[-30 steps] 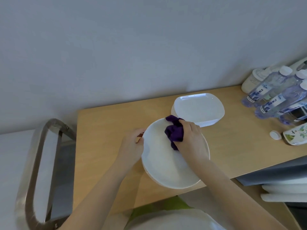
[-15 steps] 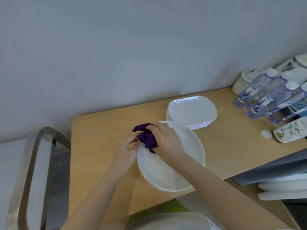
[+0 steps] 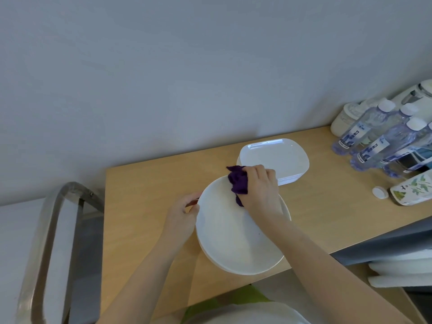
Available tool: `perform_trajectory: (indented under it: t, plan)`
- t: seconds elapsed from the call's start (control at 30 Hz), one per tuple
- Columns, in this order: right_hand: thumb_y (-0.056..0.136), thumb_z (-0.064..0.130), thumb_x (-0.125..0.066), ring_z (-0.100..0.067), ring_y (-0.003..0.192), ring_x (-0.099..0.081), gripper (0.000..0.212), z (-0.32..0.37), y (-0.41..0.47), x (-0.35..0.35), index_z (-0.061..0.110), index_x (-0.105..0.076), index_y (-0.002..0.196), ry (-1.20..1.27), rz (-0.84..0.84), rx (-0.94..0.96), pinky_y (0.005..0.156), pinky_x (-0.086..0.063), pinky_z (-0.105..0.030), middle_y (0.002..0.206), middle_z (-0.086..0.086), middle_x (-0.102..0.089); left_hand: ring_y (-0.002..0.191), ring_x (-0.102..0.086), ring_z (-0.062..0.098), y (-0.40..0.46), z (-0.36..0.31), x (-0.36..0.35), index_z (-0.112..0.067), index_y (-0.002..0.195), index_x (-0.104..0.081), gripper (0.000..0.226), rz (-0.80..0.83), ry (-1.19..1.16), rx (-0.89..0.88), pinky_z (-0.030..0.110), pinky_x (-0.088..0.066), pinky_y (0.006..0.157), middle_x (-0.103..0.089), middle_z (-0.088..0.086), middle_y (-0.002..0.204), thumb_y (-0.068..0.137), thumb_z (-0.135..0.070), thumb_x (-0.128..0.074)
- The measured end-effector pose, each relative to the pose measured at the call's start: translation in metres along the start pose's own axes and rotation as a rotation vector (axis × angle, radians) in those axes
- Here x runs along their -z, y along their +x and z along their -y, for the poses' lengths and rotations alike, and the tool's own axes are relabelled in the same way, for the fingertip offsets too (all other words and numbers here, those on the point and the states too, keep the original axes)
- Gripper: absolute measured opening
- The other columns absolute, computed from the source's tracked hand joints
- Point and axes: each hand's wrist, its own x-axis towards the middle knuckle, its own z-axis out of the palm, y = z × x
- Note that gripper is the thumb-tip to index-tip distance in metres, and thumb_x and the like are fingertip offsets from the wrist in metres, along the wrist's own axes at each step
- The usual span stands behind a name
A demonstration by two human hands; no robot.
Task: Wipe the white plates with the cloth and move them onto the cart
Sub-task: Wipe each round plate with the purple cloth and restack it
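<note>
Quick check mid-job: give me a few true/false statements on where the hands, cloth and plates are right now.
1. The right hand grips the purple cloth on the round plate. True.
2. The left hand rests flat on the table, clear of the plate. False: it holds the round plate's left rim.
3. The stack of square plates sits on the cart. False: it is on the table, behind the round plate.
4. Capped water bottles stand at the table's right end. True.
</note>
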Motion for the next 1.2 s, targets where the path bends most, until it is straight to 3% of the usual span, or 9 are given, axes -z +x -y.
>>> perform_trajectory:
  t: [0.1,0.2,0.3,0.37,0.47,0.57,0.8,1.0,1.2]
  plan:
    - [0.07,0.018,-0.075,-0.029,0.11,-0.043,0.054,0.025,0.005,-0.006,0.014,-0.056,0.121,0.114,0.071,0.147,0.092,-0.037,-0.032,0.12,-0.003,-0.055,0.105,-0.058,-0.002,0.0,-0.001,0.001,-0.03,0.106,-0.07,0.043,0.017,-0.041,0.007,0.019,-0.044,0.088,-0.068,-0.017,0.107,0.091,0.004,-0.049]
    - [0.065,0.014,-0.077,-0.032,0.101,-0.052,0.048,0.047,-0.009,-0.011,0.009,-0.064,0.111,0.227,0.034,0.247,0.087,-0.044,-0.035,0.111,-0.006,-0.061,0.096,-0.059,-0.012,-0.002,-0.003,0.001,-0.037,0.097,-0.068,0.044,0.019,-0.099,0.012,0.02,-0.046,0.087,-0.068,-0.025,0.096,0.092,0.003,-0.051]
    - [0.068,0.019,-0.073,-0.029,0.101,-0.052,0.049,0.057,-0.029,-0.012,0.009,-0.062,0.114,0.316,0.045,0.23,0.088,-0.045,-0.037,0.117,-0.006,-0.058,0.093,-0.064,0.002,-0.003,0.001,0.001,-0.03,0.095,-0.071,0.043,0.018,-0.16,0.035,0.033,-0.05,0.087,-0.073,-0.01,0.093,0.088,0.007,-0.05]
    - [0.071,0.024,-0.07,-0.026,0.101,-0.052,0.045,0.061,-0.045,-0.013,0.01,-0.061,0.113,0.355,0.073,0.175,0.088,-0.044,-0.035,0.115,-0.005,-0.058,0.09,-0.065,0.004,-0.004,0.003,0.0,-0.032,0.093,-0.071,0.047,0.002,-0.206,0.075,0.031,-0.051,0.084,-0.074,-0.009,0.092,0.086,0.009,-0.048]
    - [0.078,0.035,-0.065,-0.024,0.096,-0.052,0.036,0.067,-0.067,-0.01,0.014,-0.058,0.107,0.277,0.103,0.111,0.081,-0.043,-0.033,0.105,-0.001,-0.059,0.097,-0.064,0.004,-0.002,0.005,-0.001,-0.034,0.097,-0.069,0.05,-0.007,-0.225,0.119,0.026,-0.05,0.085,-0.072,-0.012,0.1,0.087,0.009,-0.046]
    - [0.082,0.044,-0.062,-0.021,0.104,-0.049,0.042,0.055,-0.084,0.0,0.018,-0.056,0.115,0.16,0.198,0.147,0.083,-0.042,-0.033,0.111,0.002,-0.058,0.104,-0.059,0.004,0.0,0.002,-0.003,-0.032,0.1,-0.068,0.044,-0.002,-0.15,0.085,0.025,-0.047,0.087,-0.068,-0.011,0.108,0.09,0.006,-0.046]
    - [0.046,0.024,-0.086,-0.024,0.078,-0.065,0.05,-0.022,-0.093,0.036,0.018,-0.071,0.093,-0.06,0.139,0.231,0.061,-0.054,-0.033,0.09,0.004,-0.067,0.101,-0.056,-0.003,0.0,0.002,-0.007,-0.026,0.109,-0.067,0.039,-0.039,0.099,-0.057,0.01,-0.042,0.076,-0.064,-0.019,0.105,0.09,0.002,-0.048]
    - [0.047,0.016,-0.087,-0.031,0.086,-0.064,0.054,-0.024,-0.041,0.028,0.008,-0.069,0.097,-0.139,0.015,0.147,0.068,-0.053,-0.036,0.096,-0.006,-0.067,0.106,-0.057,0.009,0.002,0.01,-0.009,-0.019,0.114,-0.066,0.043,-0.069,0.189,-0.075,0.014,-0.041,0.078,-0.066,-0.009,0.11,0.088,0.008,-0.045]
    - [0.066,0.014,-0.073,-0.031,0.105,-0.053,0.048,0.029,-0.013,0.0,0.008,-0.062,0.113,0.178,0.019,0.173,0.09,-0.042,-0.039,0.116,-0.006,-0.061,0.105,-0.058,0.015,0.004,0.006,-0.008,-0.013,0.111,-0.069,0.04,-0.077,0.165,-0.113,0.023,-0.042,0.085,-0.068,-0.004,0.107,0.086,0.012,-0.048]
